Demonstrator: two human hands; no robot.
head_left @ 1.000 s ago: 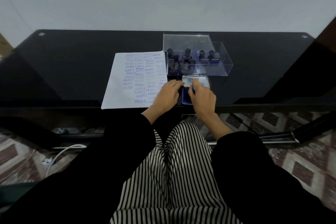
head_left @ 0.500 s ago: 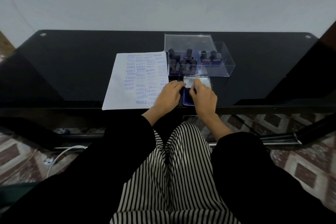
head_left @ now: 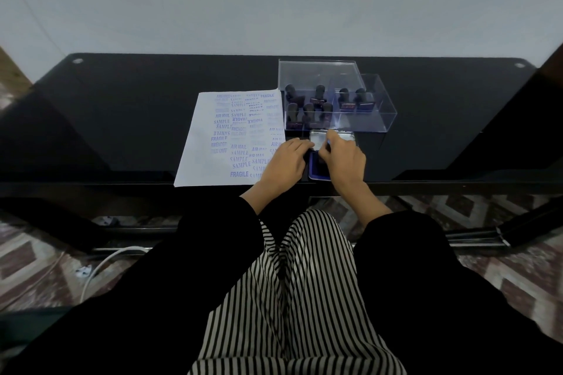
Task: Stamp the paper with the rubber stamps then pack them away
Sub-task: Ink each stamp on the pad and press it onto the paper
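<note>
R hand (head_left: 344, 161) is bending its fingers over the pad lid (head_left: 345, 135). Thumb and index look to be pinching the lid's near-left part, the other fingers curling behind. L hand (head_left: 285, 163) is lying flat just beside it w/ fingers stretched fwd and relaxed, tips touching the lid's left corner. It is gripping nothing. Directly under and between both hands the ink pad (head_left: 316, 175) is sitting open, its blue base showing at the table's near edge and the silvery lid standing up on the far side.

Just past the fingertips the clear box (head_left: 382, 119) is sitting close against the lid's far edge. The rubber stamps (head_left: 308, 111) are all standing inside it, dark handles up: five toward the L-hand side, two toward the R. Behind those, the box cover (head_left: 320, 73) is resting at the box's far-left part; exactly how it sits I can't tell.

Left of the L hand the paper (head_left: 210, 143) is lying flat, its near-right corner going under that hand. It is carrying blue prints such as SAMPLE, FRAGILE and AIR MAIL. Everything is resting on the black table (head_left: 122, 119). Nearer the person, black sleeves and striped trousers (head_left: 304, 283) are filling the view. A white cable (head_left: 100, 265) is curving over the floor, well to the left.
</note>
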